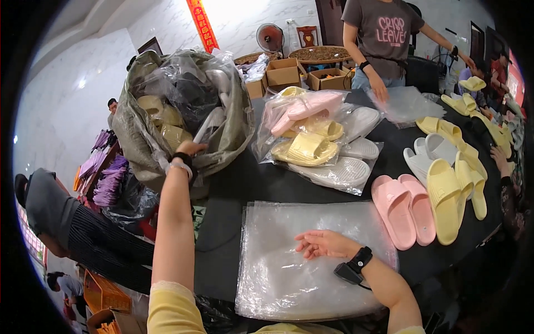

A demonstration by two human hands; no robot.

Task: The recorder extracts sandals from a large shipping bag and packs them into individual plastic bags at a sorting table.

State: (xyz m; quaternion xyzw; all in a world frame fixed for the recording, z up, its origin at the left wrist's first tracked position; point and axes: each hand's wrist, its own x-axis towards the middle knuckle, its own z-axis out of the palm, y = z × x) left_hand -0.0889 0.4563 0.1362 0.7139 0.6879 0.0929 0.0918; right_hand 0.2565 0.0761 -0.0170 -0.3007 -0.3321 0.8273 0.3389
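My left hand (pixel 189 149) reaches up into a large sack (pixel 228 128) lined with clear plastic and filled with yellow, grey and white slippers; its fingers are hidden inside the sack's edge. My right hand (pixel 322 243) rests with fingers spread on a stack of clear plastic bags (pixel 289 278) lying on the black table (pixel 256 183) in front of me. A dark watch is on my right wrist. Nothing is held in the right hand.
Bagged pink, yellow and white slippers (pixel 317 136) are piled mid-table. A loose pink pair (pixel 403 209) and yellow slippers (pixel 448 200) lie to the right. A person in a grey shirt (pixel 381 33) stands at the far side. Cardboard boxes (pixel 283 72) sit behind.
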